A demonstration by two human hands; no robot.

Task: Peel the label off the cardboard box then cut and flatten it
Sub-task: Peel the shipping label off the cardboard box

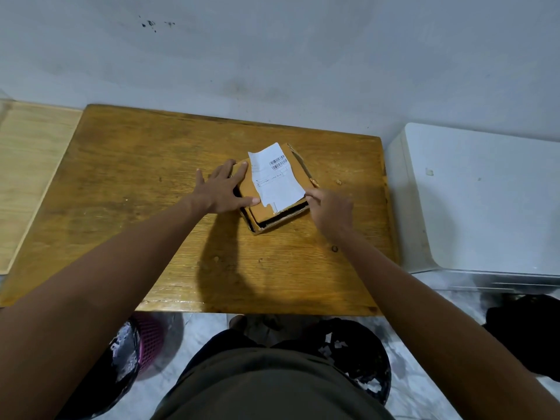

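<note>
A small flat brown cardboard box (298,174) lies on the wooden table (151,192), right of centre. A white label (277,177) with barcodes covers most of its top. My left hand (222,187) lies flat with fingers spread on the box's left side, thumb along the label's lower left edge. My right hand (328,212) is at the box's near right corner, its fingertips curled against the label's lower right corner; whether they pinch the label is hidden.
A white cabinet (485,201) stands right of the table and a light wooden board (27,171) lies to the left. On the floor under the near edge are a purple basket (145,338) and a black bin (363,359) holding paper scraps.
</note>
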